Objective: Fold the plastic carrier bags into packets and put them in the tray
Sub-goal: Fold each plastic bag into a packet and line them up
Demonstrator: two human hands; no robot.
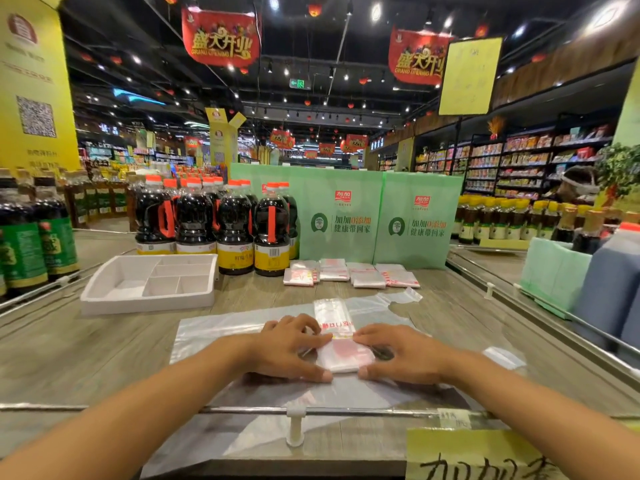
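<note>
The wooden table (pixel 104 341) fills the lower half of the view, its far-left and far-right ends cut off by the frame. At 12 o'clock from the hands, two pale green display boards (pixel 346 216) stand upright at its far edge and hide whatever is behind them. At 11 o'clock is a cluster of dark sauce bottles (pixel 235 223), the back rows mostly hidden by the front ones. The white tray (pixel 145 301) sits at 10 o'clock, divided into compartments; the ones that can be seen hold no packets. A clear carrier bag (pixel 221 327) lies flat on the table under both hands. It is so transparent that its near edge is hard to trace, and how many layers lie there cannot be told. Folded packets (pixel 349 273) lie in a row at 12 o'clock, just in front of the green boards; they overlap, so an exact count is uncertain. The left hand (pixel 287 348) and right hand (pixel 401 355) rest palm down side by side, forefingers and thumbs nearly meeting. They press on a half-folded bag (pixel 344 358) between them, from its 9 and 3 o'clock sides. An unfolded strip of it runs on toward 12 o'clock, its red print too blurred to read. A yellow sign (pixel 478 455) at 5 o'clock is cut off by the bottom edge.
</note>
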